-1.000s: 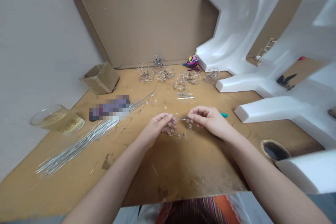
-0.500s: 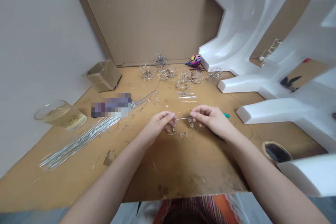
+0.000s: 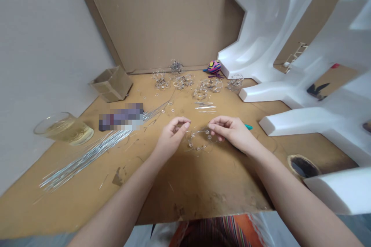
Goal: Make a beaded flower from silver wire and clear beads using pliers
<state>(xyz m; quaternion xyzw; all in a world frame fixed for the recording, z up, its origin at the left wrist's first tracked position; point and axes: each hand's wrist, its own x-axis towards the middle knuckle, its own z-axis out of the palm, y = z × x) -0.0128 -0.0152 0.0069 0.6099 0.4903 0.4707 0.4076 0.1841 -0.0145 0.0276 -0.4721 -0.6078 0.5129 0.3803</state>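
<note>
A ring of thin wire strung with clear beads [image 3: 198, 148] hangs between my hands, low over the table. My right hand [image 3: 228, 129] pinches the wire at the ring's upper right with thumb and forefinger. My left hand [image 3: 173, 133] is at the ring's left, apart from the wire, its thumb and forefinger tips pressed together. Whatever lies between those tips is too small to make out. From behind my right hand pokes a teal tip [image 3: 248, 127]; the rest of that thing is hidden. Loose clear beads [image 3: 172, 110] lie beyond my left hand.
Several beaded wire pieces [image 3: 184, 81] stand at the back, near a multicoloured ball-like thing [image 3: 213, 66]. Short wires [image 3: 205, 107] lie before them. On the left are a long wire bundle [image 3: 87, 158], a glass [image 3: 65, 129] and a cardboard box [image 3: 111, 85]. White moulded foam [image 3: 278, 119] borders the right.
My left hand has drawn back from the ring's left side, and its fingertips have come together. My right hand keeps its pinch on the wire. The view has shifted slightly.
</note>
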